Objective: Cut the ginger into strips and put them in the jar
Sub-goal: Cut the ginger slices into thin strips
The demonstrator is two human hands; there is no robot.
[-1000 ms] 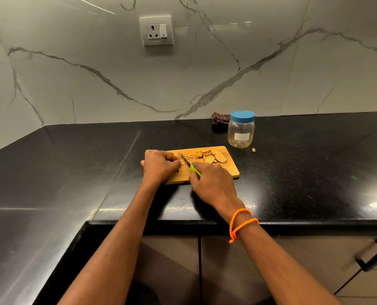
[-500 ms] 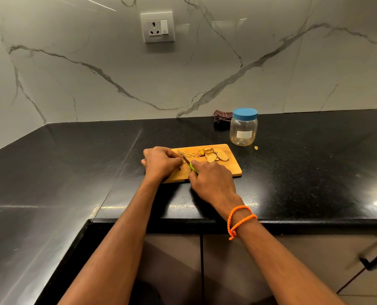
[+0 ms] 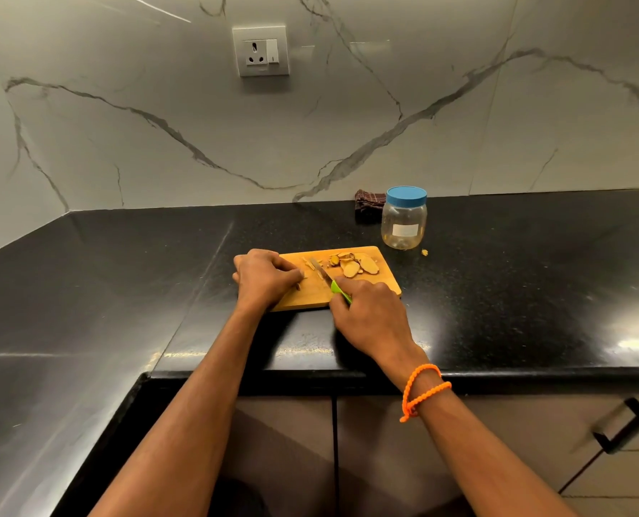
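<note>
Right hand grips green-handled knife, blade on wooden cutting board. Left hand, fingers curled, pins small ginger piece beside blade. Ginger slices lie past blade, toward board's far right. Blue-lidded jar stands closed on black counter behind board.

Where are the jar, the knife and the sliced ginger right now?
jar (image 3: 403,225): head view, clear body.
knife (image 3: 319,271): head view, blade over the board.
ginger slices (image 3: 359,266): head view, pile on the board's far right.
</note>
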